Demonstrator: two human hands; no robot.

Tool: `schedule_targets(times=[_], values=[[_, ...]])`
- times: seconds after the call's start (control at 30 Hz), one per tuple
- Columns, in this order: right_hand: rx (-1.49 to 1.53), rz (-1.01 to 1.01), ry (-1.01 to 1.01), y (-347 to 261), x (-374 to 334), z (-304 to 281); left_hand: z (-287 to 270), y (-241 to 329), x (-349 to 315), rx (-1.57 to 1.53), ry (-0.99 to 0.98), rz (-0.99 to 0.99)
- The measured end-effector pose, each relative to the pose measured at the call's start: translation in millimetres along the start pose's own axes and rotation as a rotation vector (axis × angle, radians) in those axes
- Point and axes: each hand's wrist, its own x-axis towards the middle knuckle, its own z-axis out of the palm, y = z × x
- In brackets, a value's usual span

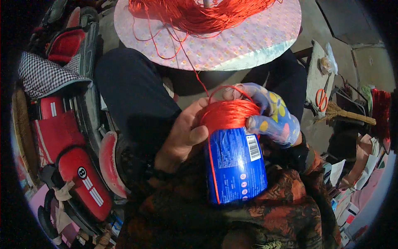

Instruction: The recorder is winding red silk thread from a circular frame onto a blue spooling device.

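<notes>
A blue cylindrical container (236, 166) with a printed label and barcode lies across my lap, tilted. Its far end is wrapped with a thick band of red-orange cord (232, 114), and one strand runs down its left side. My bare left hand (184, 128) grips the wound end from the left, thumb on the cord. My right hand (273, 112), in a blue flower-patterned glove, is curled at the right of the windings; a cord loop arches beside its fingers. From the windings a strand leads up to a loose skein of red-orange cord (203, 23) on a round, cloth-covered disc (248, 52).
At left stands a red and black vehicle (85, 178) with a checked cloth (49, 76) over it. Orange-handled scissors (321, 99) and a straw broom (348, 114) are at right, near a narrow board (317, 74). Papers (365, 170) are piled at lower right.
</notes>
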Motion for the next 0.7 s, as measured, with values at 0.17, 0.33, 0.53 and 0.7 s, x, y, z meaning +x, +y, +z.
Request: schedule_targets(times=[0.17,0.33,0.53,0.7], values=[[0.312,0.019,0.076,17.6,7.4,8.1,0.0,-0.4,6.0,-0.047,0.008,0.011],[0.233,-0.094,0.177,35.2,12.1,-5.7,11.8,11.0,12.3,-0.19,0.16,-0.091],[-0.354,-0.275,0.416,36.1,12.5,-15.3,15.9,5.8,5.0,0.017,0.123,-0.163],[0.439,-0.159,0.361,22.4,10.0,-29.7,13.3,21.4,19.3,0.117,0.089,-0.183]])
